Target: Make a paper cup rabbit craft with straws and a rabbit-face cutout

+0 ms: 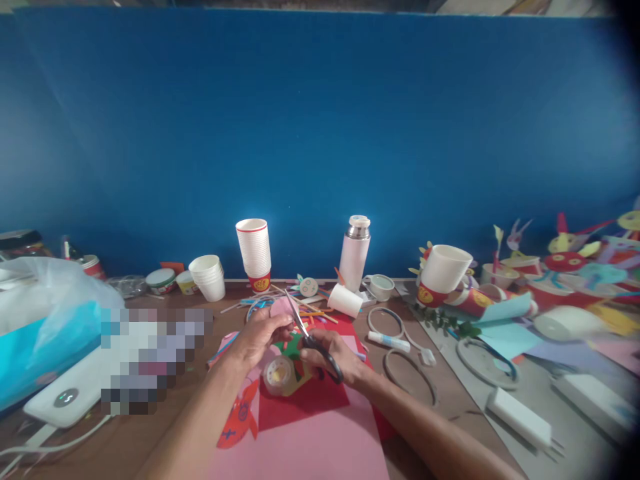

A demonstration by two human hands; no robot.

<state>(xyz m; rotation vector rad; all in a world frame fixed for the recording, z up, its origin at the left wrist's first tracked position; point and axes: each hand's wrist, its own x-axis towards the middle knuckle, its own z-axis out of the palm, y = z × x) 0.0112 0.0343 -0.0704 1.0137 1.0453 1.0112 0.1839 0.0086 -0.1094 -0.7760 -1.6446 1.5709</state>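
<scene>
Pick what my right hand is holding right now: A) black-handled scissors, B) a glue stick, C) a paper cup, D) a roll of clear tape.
A: the right hand has its fingers through the handles of the black-handled scissors, whose blades point toward the pink paper held in the left hand.

Shiny steel scissor blades (297,318) with glossy black plastic handles (326,357), a matt pink paper shape (281,307), and what looks like a glossy clear tape roll (278,375) on a smooth brown wooden table (440,393).
</scene>
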